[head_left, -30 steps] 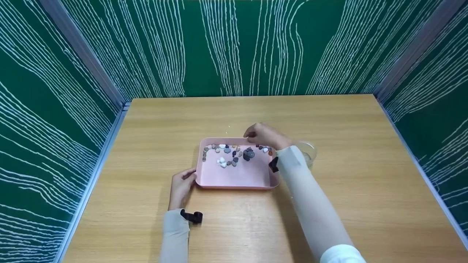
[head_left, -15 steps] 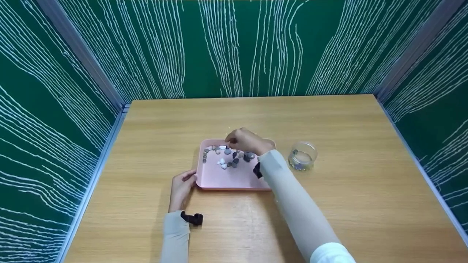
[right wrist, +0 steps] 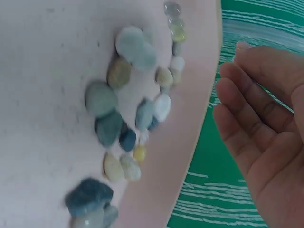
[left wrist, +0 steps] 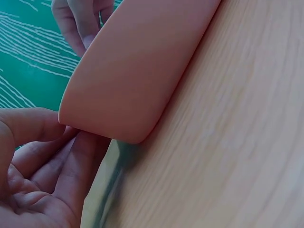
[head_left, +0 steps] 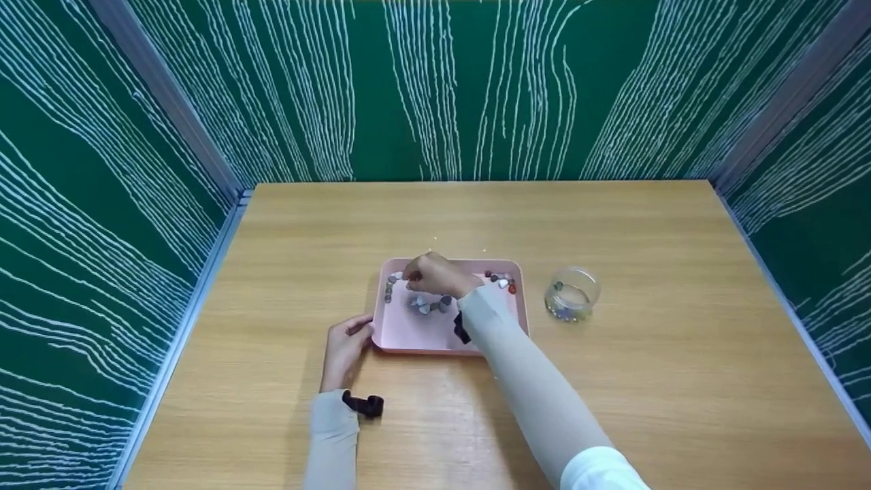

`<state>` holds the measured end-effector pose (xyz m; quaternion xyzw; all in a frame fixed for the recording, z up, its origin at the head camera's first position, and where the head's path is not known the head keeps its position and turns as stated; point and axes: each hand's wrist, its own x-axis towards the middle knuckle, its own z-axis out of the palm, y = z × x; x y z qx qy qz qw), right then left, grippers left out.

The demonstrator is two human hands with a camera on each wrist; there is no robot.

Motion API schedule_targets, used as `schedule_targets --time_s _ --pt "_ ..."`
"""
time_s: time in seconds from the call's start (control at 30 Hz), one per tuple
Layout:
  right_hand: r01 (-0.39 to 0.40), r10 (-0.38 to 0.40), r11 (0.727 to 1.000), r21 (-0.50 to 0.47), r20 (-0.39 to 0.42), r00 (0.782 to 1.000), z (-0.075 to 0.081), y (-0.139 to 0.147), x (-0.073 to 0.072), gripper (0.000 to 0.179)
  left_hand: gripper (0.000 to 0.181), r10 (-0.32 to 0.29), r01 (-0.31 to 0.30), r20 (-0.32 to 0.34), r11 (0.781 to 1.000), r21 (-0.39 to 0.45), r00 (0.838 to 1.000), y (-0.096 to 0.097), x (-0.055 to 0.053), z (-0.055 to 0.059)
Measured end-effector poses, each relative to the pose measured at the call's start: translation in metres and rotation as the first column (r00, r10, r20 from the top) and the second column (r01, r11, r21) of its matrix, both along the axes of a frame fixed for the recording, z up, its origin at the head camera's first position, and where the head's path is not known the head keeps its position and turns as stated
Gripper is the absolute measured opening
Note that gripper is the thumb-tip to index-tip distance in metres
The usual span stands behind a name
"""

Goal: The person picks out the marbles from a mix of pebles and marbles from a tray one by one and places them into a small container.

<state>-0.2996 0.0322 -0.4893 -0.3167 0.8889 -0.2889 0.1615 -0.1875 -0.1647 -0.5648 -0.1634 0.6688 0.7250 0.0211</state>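
Observation:
A pink tray (head_left: 408, 338) sits on the table with pebbles laid in lines and clusters inside. My left hand (head_left: 346, 350) holds its near left corner; in the left wrist view the fingers (left wrist: 78, 166) bear on the tray's outer wall (left wrist: 137, 71). My right hand (head_left: 441, 275) hovers at the far rim, left of the middle, hiding part of the pebbles. In the right wrist view thumb and fingers (right wrist: 237, 128) are bent with the tips close together beside the rim; I cannot tell whether something small is between them. White, grey and yellow pebbles (right wrist: 102, 99) lie near it.
A clear round jar (head_left: 573, 296) with small glassy pieces at its bottom stands right of the tray. Tiny light bits lie on the wooden table (head_left: 612, 224) behind the tray. Green walls (head_left: 469, 88) with white lines enclose the table at back and sides.
My right hand has moved left along the tray's far rim, from its right part to left of the middle. The jar and right-hand pebbles are uncovered. The left hand stays at the corner.

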Motion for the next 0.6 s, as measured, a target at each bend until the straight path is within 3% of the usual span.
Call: schedule_targets --time_s 0.17,0.37,0.6 --pt "-0.064 0.063 0.998 -0.022 -0.067 0.996 -0.009 -0.01 -0.002 0.019 0.031 -0.013 0.012 -0.009 1.0 -0.018 1.0 0.0 -0.001 0.001" --pt "-0.083 0.082 0.997 -0.011 -0.035 0.996 -0.018 -0.019 -0.004 0.019 0.03 -0.017 0.017 0.01 0.999 -0.044 1.0 -0.002 -0.003 0.004" --pt "-0.095 0.096 0.995 0.019 -0.017 0.995 -0.024 -0.03 -0.006 0.019 0.029 -0.036 0.032 -0.02 0.983 -0.182 0.999 -0.005 -0.006 0.009"
